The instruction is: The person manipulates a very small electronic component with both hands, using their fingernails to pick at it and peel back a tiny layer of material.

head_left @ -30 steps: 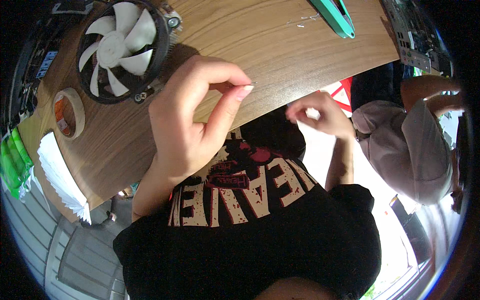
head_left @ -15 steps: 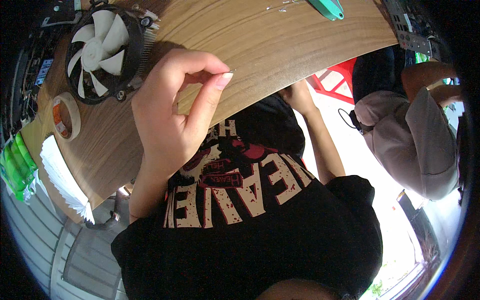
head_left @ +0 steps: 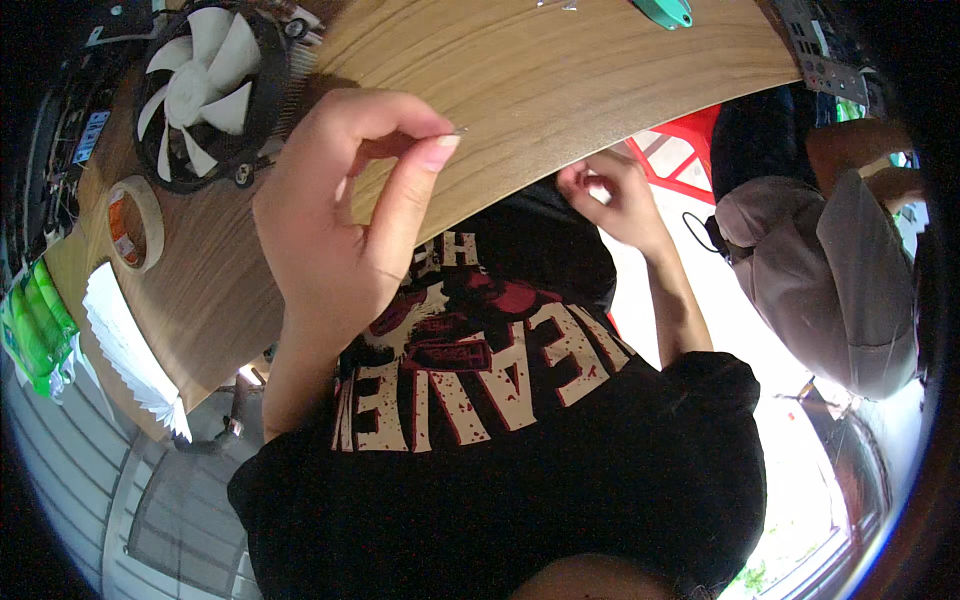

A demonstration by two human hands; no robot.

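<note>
My left hand [head_left: 335,210] is raised over the wooden table, thumb and forefinger pinched together. A tiny thin, shiny piece [head_left: 461,130] pokes out from between the fingertips; its kind is too small to tell. Beside the table's front edge, my right hand [head_left: 618,203] has its fingers curled in toward the thumb. Whatever those fingers hold, if anything, cannot be made out. Left of my left hand stands a CPU cooler fan [head_left: 188,95] with white blades in a black frame, metal fins at its side.
A roll of tape [head_left: 150,225], folded white paper [head_left: 120,335] and a green packet [head_left: 38,325] lie along the left edge. A teal tool handle [head_left: 668,10] is at the far side. A circuit board [head_left: 830,70] sits at far right, near another seated person [head_left: 820,260]. A red stool [head_left: 685,155] stands below.
My right hand has come up and out from the table edge, showing more of its fingers. My left hand has shifted slightly left and up, still pinching the tiny piece.
</note>
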